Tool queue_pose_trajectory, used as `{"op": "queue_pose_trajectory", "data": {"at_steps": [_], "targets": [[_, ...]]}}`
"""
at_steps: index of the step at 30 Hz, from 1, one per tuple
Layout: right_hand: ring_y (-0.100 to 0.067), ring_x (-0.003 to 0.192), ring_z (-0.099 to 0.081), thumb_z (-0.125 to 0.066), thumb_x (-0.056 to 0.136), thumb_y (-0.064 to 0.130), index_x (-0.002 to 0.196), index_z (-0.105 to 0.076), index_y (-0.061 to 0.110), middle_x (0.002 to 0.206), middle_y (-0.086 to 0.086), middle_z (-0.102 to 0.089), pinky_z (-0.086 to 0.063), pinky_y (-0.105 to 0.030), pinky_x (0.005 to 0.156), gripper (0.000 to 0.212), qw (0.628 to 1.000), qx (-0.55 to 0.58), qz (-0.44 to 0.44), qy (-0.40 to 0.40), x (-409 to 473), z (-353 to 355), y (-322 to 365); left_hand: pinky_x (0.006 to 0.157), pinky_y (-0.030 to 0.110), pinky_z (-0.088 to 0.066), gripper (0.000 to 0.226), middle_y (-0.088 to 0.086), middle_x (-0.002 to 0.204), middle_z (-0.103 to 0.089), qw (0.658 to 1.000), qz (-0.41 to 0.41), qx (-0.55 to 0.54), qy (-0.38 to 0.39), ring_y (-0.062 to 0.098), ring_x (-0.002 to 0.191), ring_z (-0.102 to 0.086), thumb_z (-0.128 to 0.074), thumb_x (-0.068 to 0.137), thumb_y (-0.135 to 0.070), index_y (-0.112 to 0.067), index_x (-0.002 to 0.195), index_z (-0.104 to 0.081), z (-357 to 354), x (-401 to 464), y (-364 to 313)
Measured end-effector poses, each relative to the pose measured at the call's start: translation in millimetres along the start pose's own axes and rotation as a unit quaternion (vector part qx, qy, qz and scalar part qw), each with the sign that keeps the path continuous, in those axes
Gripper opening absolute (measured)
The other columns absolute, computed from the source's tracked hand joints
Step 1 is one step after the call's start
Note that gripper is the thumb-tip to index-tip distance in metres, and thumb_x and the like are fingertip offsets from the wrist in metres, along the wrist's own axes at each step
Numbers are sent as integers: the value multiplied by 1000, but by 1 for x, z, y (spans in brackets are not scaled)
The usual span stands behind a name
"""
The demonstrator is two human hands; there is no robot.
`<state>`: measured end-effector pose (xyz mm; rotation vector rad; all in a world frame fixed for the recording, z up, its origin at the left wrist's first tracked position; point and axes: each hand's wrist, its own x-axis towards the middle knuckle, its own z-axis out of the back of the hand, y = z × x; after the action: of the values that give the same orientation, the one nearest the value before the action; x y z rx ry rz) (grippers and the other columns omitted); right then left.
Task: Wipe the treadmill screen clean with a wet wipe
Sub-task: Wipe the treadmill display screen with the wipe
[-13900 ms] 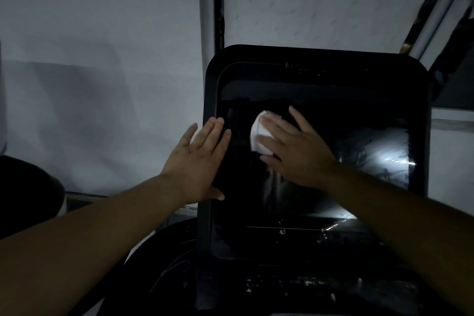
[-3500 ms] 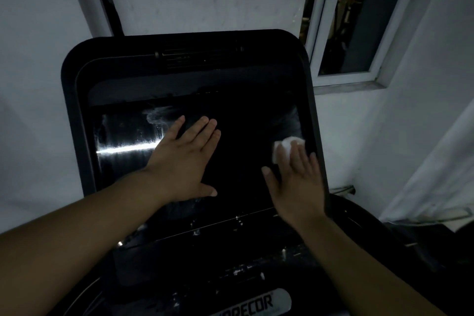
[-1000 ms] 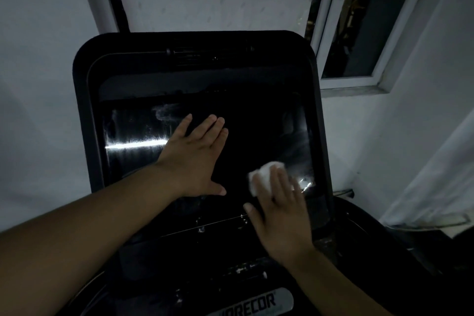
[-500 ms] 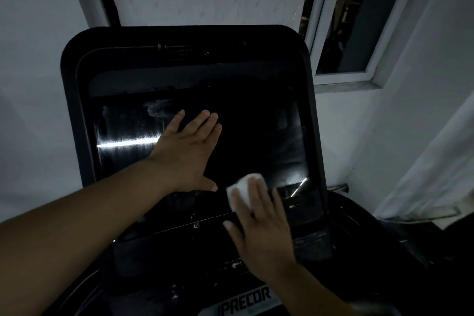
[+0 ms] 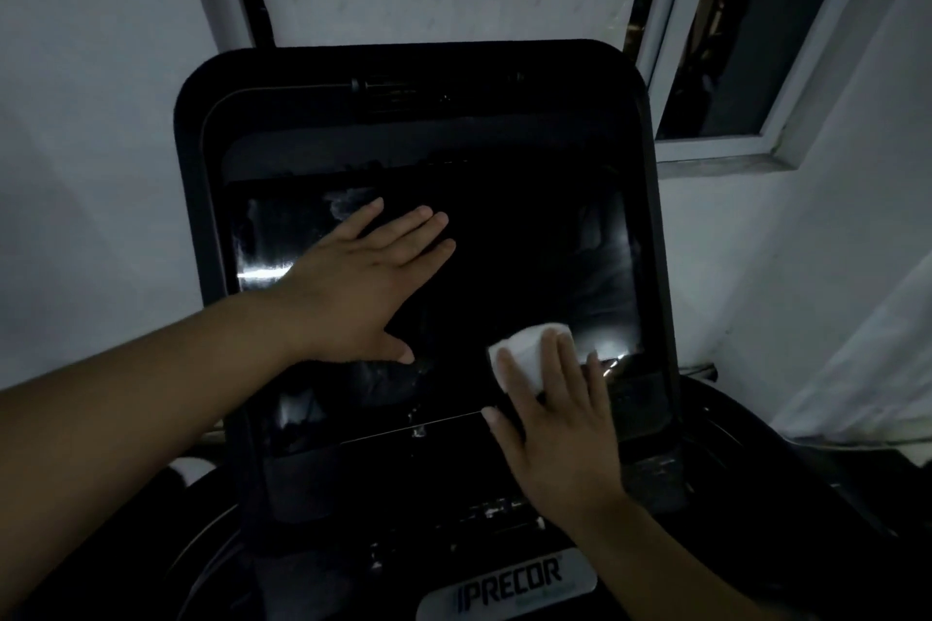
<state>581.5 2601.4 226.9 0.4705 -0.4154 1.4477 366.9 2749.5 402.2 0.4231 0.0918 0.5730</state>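
The black treadmill screen (image 5: pixel 529 242) fills the middle of the head view, framed by a thick dark bezel, with streaky glare on its left and lower right. My left hand (image 5: pixel 363 287) lies flat on the left half of the glass, fingers spread, holding nothing. My right hand (image 5: pixel 560 429) presses a folded white wet wipe (image 5: pixel 524 356) against the screen's lower right part, near its bottom edge. Fingers cover the wipe's lower half.
Below the screen the dark console carries a grey PRECOR badge (image 5: pixel 509 585). A white wall stands behind, with a window frame (image 5: pixel 716 156) at the upper right and pale curtain fabric (image 5: pixel 877 343) at the right edge. The room is dim.
My right hand has slid the wipe down from the screen's right edge to its lower right area and along the bottom. My left hand has stayed flat on the glass.
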Motion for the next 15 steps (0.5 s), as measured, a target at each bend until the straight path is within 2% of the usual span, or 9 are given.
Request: {"op": "queue_pose_trajectory", "data": {"at_steps": [2,4,7,12,15], "targets": [[-41,155,-26,-39,107,58,155,-47,28,165,-25,-32,-17,-65,124,58,1000,-14,13,-8,3,3,-8,123,47,16,119,3,163,34,1000,9,26,2,16,149,34,-51,83,-79,-23,156,25,-2,-14,6],[-39,155,-28,-35,107,58,155,-47,29,165,-24,-34,-16,-64,125,58,999,-23,-38,-8,14,8,-16,123,48,16,118,5,164,32,999,26,42,3,18,150,32,-49,84,-80,-22,157,24,-7,-29,14],[-43,156,-22,-32,105,60,158,-42,27,165,-30,-28,-17,-65,124,63,995,-6,-98,3,26,8,3,122,51,17,116,6,164,31,997,45,57,27,20,150,30,-45,85,-80,-22,156,24,-13,-47,20],[-46,156,-19,-45,102,61,156,-43,31,166,-31,-25,-19,-66,122,62,999,28,31,3,16,-5,77,122,55,13,112,8,163,31,992,62,88,66,21,151,29,-45,88,-77,-21,158,22,-18,-50,23],[-39,158,-18,-50,99,60,154,-46,32,166,-26,-27,-22,-66,122,61,996,25,88,5,10,-6,86,122,56,12,112,8,164,29,992,60,89,63,22,151,27,-48,88,-75,-21,159,20,-20,-49,24]]}}
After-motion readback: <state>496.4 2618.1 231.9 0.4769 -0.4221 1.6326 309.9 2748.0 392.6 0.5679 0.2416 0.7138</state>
